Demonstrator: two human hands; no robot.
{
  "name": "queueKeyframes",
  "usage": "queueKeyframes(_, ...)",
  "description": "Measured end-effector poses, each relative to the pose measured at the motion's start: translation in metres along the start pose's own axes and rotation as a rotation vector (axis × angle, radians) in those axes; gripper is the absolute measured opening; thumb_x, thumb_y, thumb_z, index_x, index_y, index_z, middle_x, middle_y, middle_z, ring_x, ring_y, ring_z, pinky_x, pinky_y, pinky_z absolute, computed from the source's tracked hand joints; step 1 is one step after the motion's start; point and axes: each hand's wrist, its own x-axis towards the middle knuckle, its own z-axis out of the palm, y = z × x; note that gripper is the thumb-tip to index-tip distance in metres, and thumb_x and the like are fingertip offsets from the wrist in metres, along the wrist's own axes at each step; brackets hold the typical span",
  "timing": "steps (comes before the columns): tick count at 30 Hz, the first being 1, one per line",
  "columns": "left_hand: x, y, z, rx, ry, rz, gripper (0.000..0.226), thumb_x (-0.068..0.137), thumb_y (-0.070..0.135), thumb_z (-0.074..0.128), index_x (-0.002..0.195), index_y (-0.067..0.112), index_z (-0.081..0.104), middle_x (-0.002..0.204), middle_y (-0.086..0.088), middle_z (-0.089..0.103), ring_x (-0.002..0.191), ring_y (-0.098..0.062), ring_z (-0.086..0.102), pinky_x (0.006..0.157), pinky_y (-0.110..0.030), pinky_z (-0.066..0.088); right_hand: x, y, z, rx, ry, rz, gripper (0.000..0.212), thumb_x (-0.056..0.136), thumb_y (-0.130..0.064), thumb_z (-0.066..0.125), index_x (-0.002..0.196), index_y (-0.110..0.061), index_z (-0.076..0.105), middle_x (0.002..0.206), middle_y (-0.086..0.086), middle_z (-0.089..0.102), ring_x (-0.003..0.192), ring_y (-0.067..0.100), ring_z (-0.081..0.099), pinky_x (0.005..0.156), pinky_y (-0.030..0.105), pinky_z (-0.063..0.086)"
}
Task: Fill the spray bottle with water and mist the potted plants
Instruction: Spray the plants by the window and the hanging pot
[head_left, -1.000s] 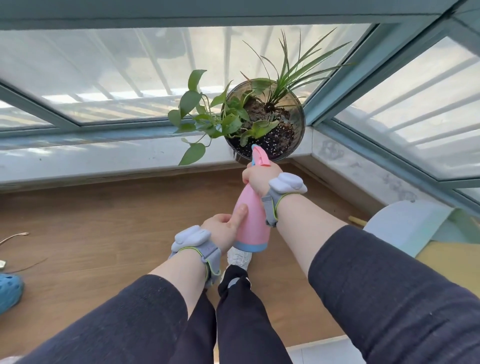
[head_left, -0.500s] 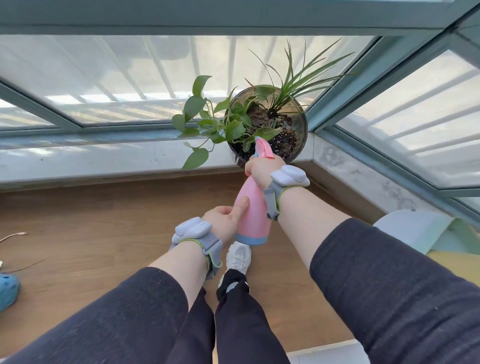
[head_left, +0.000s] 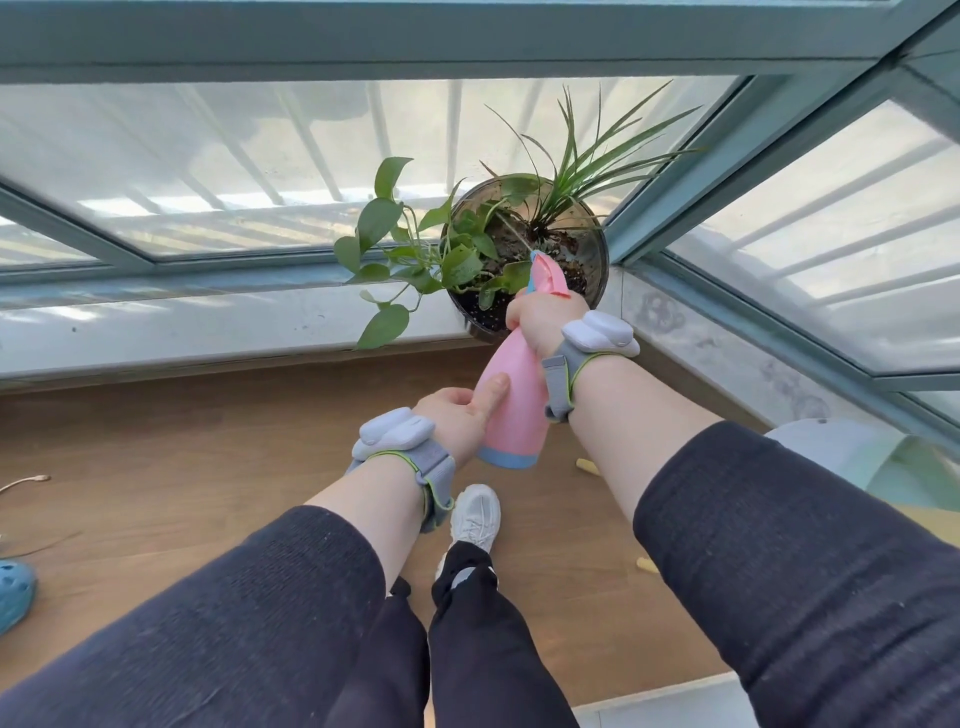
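Note:
A pink spray bottle (head_left: 511, 405) with a blue base is held tilted, its nozzle pointing at the potted plant (head_left: 524, 249) on the windowsill. My right hand (head_left: 545, 319) grips the bottle's neck at the trigger. My left hand (head_left: 457, 415) holds the lower body, thumb pressed along the pink side. A thin stream of water runs from the nozzle toward the soil. The dark round pot holds broad trailing leaves on the left and long grassy blades on the right.
The white windowsill (head_left: 208, 327) runs below the glass panes into a corner behind the pot. Below lies a wooden floor (head_left: 156, 467) with my white shoe (head_left: 475, 519), a blue clog (head_left: 13, 592) at the left edge and a thin cable (head_left: 23, 483).
The bottle and both hands have risen and moved closer to the pot. A thin jet of water now shows at the nozzle.

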Motion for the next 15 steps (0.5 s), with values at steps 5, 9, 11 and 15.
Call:
queueKeyframes(5, 0.005, 0.011, 0.003, -0.007, -0.009, 0.027, 0.060, 0.087, 0.062, 0.048, 0.125, 0.017, 0.061, 0.122, -0.005, 0.064, 0.104, -0.022, 0.057, 0.085, -0.025, 0.036, 0.005, 0.003, -0.015, -0.021, 0.016, 0.003, 0.014, 0.075, -0.018, 0.058, 0.075, -0.023, 0.045, 0.076, 0.005, 0.047, 0.059, 0.023, 0.042, 0.056, 0.028, 0.033)
queueKeyframes(9, 0.007, 0.015, 0.010, 0.023, -0.037, 0.054, 0.061, 0.087, 0.062, 0.047, 0.125, 0.017, 0.062, 0.121, -0.004, 0.065, 0.106, -0.022, 0.058, 0.085, -0.026, 0.038, 0.007, 0.009, -0.029, -0.013, 0.005, 0.064, 0.027, 0.081, -0.018, 0.056, 0.064, -0.016, 0.035, 0.066, 0.003, 0.038, 0.052, 0.021, 0.034, 0.047, 0.027, 0.025)
queueKeyframes(11, 0.008, 0.017, 0.012, 0.032, -0.043, 0.052, 0.062, 0.087, 0.063, 0.047, 0.126, 0.018, 0.062, 0.122, -0.004, 0.065, 0.108, -0.023, 0.059, 0.087, -0.027, 0.039, 0.009, 0.013, -0.028, 0.040, 0.023, 0.072, 0.028, 0.083, -0.019, 0.055, 0.064, -0.016, 0.036, 0.068, 0.002, 0.037, 0.052, 0.019, 0.031, 0.048, 0.027, 0.023)
queueKeyframes(15, 0.005, 0.020, 0.016, 0.034, -0.052, 0.038, 0.060, 0.088, 0.060, 0.049, 0.127, 0.016, 0.061, 0.123, -0.006, 0.064, 0.112, -0.025, 0.058, 0.085, -0.025, 0.037, 0.006, 0.020, -0.031, 0.326, -0.013, 0.143, 0.021, 0.083, -0.018, 0.060, 0.096, -0.016, 0.043, 0.100, 0.005, 0.045, 0.086, 0.023, 0.044, 0.078, 0.032, 0.042)
